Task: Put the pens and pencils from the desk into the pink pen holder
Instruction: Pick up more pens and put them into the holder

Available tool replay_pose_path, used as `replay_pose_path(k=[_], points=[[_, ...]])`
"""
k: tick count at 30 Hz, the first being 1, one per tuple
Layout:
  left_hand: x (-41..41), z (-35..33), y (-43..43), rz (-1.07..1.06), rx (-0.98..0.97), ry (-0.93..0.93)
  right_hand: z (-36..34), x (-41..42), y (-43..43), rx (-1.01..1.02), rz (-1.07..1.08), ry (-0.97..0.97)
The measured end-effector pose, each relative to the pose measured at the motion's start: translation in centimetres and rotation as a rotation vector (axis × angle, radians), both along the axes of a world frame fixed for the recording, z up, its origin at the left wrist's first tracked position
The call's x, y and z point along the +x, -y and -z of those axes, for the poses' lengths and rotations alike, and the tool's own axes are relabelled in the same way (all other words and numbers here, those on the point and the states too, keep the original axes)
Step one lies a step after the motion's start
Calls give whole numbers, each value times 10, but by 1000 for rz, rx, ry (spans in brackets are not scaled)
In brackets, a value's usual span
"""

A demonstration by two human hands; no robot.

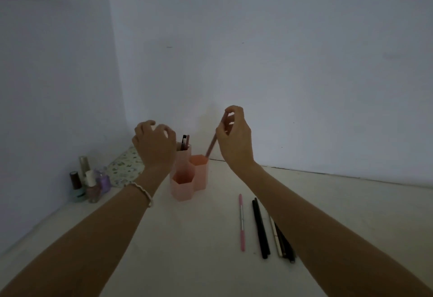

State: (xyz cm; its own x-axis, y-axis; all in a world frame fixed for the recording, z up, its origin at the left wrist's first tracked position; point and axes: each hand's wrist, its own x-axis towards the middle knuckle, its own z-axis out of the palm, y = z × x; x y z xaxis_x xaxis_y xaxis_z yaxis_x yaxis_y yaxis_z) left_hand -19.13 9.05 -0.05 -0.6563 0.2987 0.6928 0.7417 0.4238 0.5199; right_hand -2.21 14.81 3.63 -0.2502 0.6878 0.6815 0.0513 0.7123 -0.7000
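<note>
Pencil (212,147), pinched near its top by my right hand (234,139), tip entering the right cell of the pink pen holder (187,179): I judge it light, stiff and smooth. My left hand (154,143) hovers loosely curled, grip empty. More pens (260,226) lie on the counter (187,250) alongside.

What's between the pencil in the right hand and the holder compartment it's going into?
Nothing visible. The right hand holds the pink pencil tilted, its lower tip already at the rim of the pink pen holder's middle compartment. The left hand hovers beside the tallest compartment, clear of it.
</note>
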Motion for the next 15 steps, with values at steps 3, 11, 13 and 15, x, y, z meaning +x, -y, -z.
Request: replay_pose_path(k=[3, 11, 13, 15], points=[[-4, -1, 5, 32, 170, 6, -5, -29, 1, 50, -17, -83], [4, -5, 16, 214, 279, -2, 26, -84, -5, 154, 17, 296], [10, -7, 16, 230, 285, 7, 35, -82, -7, 300, 78, 455], [19, -7, 15, 254, 299, 5, 36, -72, -9, 360, 144, 434]])
